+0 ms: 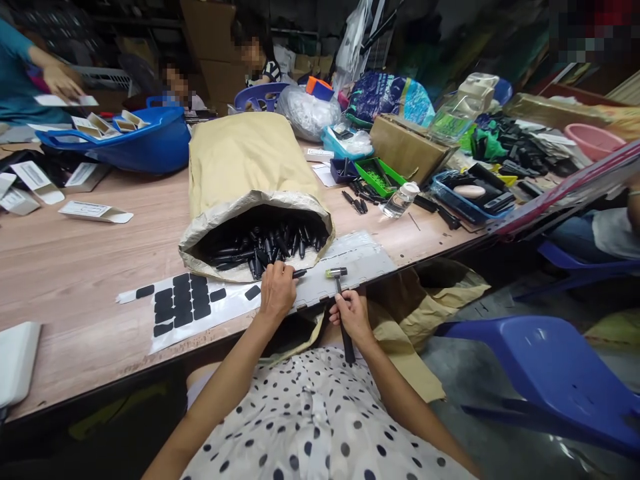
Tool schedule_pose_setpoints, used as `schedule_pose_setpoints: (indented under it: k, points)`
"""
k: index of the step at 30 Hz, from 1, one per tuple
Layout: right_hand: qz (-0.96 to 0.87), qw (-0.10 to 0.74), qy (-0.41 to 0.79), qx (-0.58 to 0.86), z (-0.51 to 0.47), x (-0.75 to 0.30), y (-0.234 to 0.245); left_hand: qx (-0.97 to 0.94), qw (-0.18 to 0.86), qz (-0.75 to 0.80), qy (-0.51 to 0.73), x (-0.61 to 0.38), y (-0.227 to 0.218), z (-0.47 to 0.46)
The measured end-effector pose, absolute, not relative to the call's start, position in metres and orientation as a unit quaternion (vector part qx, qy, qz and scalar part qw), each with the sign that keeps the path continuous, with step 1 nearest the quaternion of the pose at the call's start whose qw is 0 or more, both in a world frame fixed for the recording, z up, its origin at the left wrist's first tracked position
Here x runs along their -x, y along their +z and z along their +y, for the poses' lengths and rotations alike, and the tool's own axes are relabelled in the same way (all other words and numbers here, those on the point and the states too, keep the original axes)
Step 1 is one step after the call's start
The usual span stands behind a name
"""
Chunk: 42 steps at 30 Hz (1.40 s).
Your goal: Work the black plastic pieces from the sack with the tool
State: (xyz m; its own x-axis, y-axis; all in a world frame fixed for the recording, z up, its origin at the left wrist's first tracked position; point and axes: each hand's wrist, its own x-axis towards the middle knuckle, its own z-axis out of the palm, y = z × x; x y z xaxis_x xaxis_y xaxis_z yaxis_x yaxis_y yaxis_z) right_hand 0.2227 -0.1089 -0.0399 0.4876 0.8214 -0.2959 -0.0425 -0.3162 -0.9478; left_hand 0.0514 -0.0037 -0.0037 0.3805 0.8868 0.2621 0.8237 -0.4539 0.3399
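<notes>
My left hand (279, 291) is closed at the mouth of a big paper sack (245, 157), with a black pen-like piece (299, 273) sticking out to the right of its fingers. Inside the sack lie many similar black pieces (270, 243). My right hand (353, 315) grips the dark handle of a small mallet (336, 272) with a yellow-green and black head, which is over the grey board (367, 257) at the table edge. Left of my left hand, black rounded stickers (183, 301) sit on a white sheet.
A blue basin (150, 143) and white boxes (95, 211) stand left. At right are a green tray (377, 175), a clear bottle (401, 200), a cardboard box (407, 147) and a blue tray (473, 197). A purple chair (545, 373) is by the table. Other people sit behind.
</notes>
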Motion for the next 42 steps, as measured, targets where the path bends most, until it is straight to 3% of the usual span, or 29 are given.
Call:
schedule_pose_setpoints:
  k: [5,9,17,27,36,42]
  points:
    - [-0.373,0.522,0.312,0.701,-0.124,-0.217,-0.034,-0.816,0.123,0.495,0.272,-0.019,-0.020,-0.025]
    - [-0.479,0.478,0.252,0.692,-0.128,-0.206,-0.021,-0.781,0.176,0.509,0.315,-0.008,-0.031,-0.023]
    - [-0.628,0.431,0.148,0.631,-0.112,-0.181,-0.009,-0.746,0.243,0.535,0.313,-0.011,-0.026,-0.018]
    - [-0.693,0.272,0.038,0.667,-0.113,-0.182,0.002,-0.739,0.255,0.550,0.294,-0.014,-0.019,-0.020]
    - [-0.720,0.246,0.029,0.649,-0.114,-0.168,0.009,-0.734,0.255,0.555,0.298,-0.014,-0.020,-0.019]
    - [-0.662,0.287,-0.008,0.693,-0.099,-0.192,0.005,-0.744,0.236,0.548,0.301,-0.015,-0.022,-0.022]
